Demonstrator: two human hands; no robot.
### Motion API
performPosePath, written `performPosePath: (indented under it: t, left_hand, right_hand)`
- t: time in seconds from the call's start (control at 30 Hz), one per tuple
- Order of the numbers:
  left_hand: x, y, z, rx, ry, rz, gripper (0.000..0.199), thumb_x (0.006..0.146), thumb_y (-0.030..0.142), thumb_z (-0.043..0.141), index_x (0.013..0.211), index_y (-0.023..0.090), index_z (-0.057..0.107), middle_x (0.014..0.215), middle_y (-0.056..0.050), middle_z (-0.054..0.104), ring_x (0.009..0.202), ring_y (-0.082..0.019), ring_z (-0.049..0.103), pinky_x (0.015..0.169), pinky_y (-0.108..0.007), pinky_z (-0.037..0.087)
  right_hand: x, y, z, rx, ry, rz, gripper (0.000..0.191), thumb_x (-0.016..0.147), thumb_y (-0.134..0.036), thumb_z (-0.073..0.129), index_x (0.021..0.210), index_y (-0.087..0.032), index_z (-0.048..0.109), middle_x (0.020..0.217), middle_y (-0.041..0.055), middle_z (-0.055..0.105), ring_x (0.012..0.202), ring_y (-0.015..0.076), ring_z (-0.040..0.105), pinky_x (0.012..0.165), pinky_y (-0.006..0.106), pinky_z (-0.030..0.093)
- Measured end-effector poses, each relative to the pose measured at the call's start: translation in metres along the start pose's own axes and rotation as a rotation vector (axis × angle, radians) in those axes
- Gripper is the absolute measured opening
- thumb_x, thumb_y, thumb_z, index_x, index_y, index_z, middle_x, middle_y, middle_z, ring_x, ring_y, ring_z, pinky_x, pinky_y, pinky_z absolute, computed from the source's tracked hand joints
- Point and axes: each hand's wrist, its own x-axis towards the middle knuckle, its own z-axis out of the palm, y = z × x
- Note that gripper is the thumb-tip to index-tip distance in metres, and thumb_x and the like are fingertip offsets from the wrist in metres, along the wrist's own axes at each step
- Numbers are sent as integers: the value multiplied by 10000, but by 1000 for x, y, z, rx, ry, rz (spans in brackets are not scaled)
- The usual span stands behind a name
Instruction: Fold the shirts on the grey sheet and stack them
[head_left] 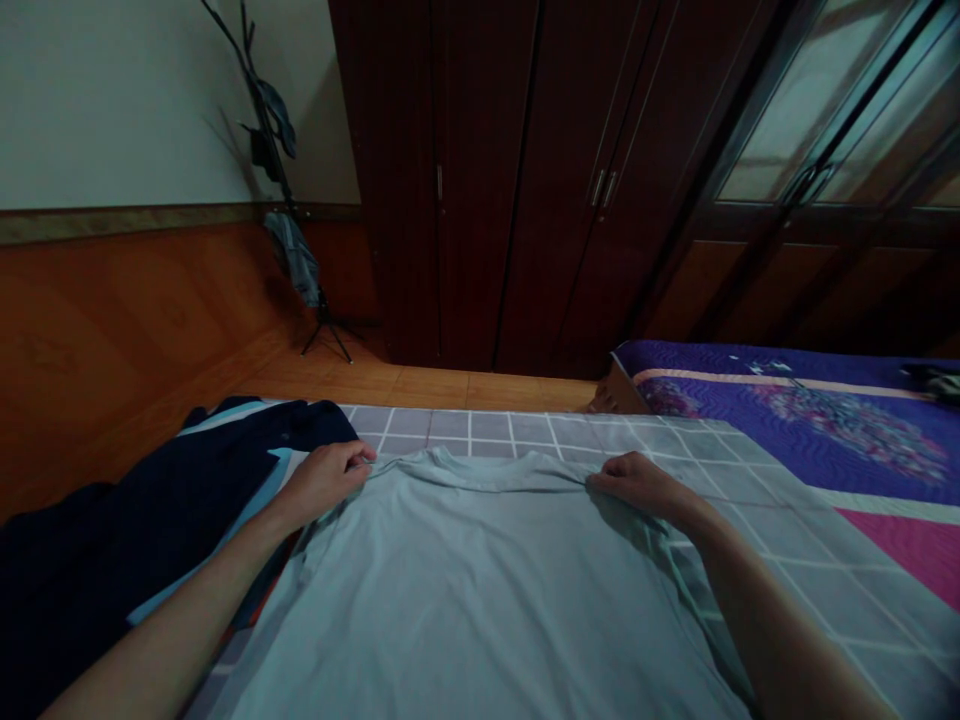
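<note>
A light grey-green shirt (487,590) lies spread over a checked sheet (810,560), its neckline toward the far edge of the bed. My left hand (327,482) pinches the shirt's upper left corner, near the shoulder. At the opposite shoulder, my right hand (642,484) has its fingers closed on the fabric. Slight wrinkles run along the collar between the two hands. Dark navy clothing (150,520) with light blue parts lies to the left, partly under my left forearm.
Beyond the bed stands a dark red wardrobe (480,180). A coat rack (270,140) with hanging items is at the back left. On the right is a purple patterned bedspread (750,400); glazed doors (810,170) are behind it.
</note>
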Motion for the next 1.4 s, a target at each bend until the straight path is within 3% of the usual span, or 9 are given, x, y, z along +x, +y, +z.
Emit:
performPosePath:
  t: [0.1,0.17,0.33,0.53,0.8,0.93,1.1,1.23,1.4]
  left_hand:
    - [-4,6,3,271,237,30,291,881,257,398,973,183,663,936,-83,682,906,-253,625,820,-345,446]
    - [-7,12,9,340,335,216,316,912,273,400,1089,170,640,1113,-109,648,1063,-261,574,937,-380,409]
    - [-15,22,30,352,-7,604,366,957,284,395,1278,208,554,1370,-70,518,1309,-220,402,1078,-397,320]
    - [-20,29,40,417,-26,515,446,964,339,389,1380,183,438,1462,-95,400,1367,-236,313,1124,-458,246]
    - [-25,33,58,353,-167,597,554,957,456,369,1459,234,289,1529,-64,273,1426,-239,149,1157,-448,143]
    - [-32,39,46,306,-75,484,519,927,372,451,1399,162,397,1468,-123,381,1370,-252,300,1134,-448,212]
    - [-91,49,-14,225,91,305,399,902,308,452,1249,133,544,1241,-113,593,1162,-235,526,1013,-373,386]
    - [-169,37,-49,95,34,6,342,885,421,439,1010,186,654,963,-47,693,882,-216,644,786,-298,479]
    - [-222,-15,-29,-54,-11,-218,494,778,616,494,987,198,657,880,-42,701,812,-242,654,703,-283,476]
  right_hand:
    - [-3,-7,-2,-118,142,70,324,838,-419,481,720,-169,648,662,58,600,615,181,552,538,271,331]
    - [-6,-15,3,-184,248,16,359,859,-446,464,929,-168,680,831,95,654,720,222,604,595,296,393]
    - [-4,-26,32,-285,338,-492,365,904,-350,463,1155,-150,636,1166,137,598,1033,244,570,880,353,440]
    - [4,-19,47,-386,577,-420,281,906,-245,447,1013,-162,693,1084,121,630,999,255,560,844,367,466]
    - [7,-19,55,-382,518,-429,369,929,-393,431,1158,-180,628,1166,117,603,1074,264,533,924,385,415]
    - [13,-19,52,-300,522,-411,372,915,-407,434,1076,-150,651,1086,125,642,1040,267,556,921,380,412]
    - [-7,-16,41,-210,576,-376,452,873,-410,450,1149,-88,606,1173,183,607,1115,285,536,943,385,413]
    - [-75,13,23,-3,600,-160,499,834,-505,448,1076,-116,645,1031,162,668,858,266,636,744,371,491]
    - [-185,45,18,192,242,23,445,773,-570,487,796,-178,696,707,59,688,610,197,606,559,287,438]
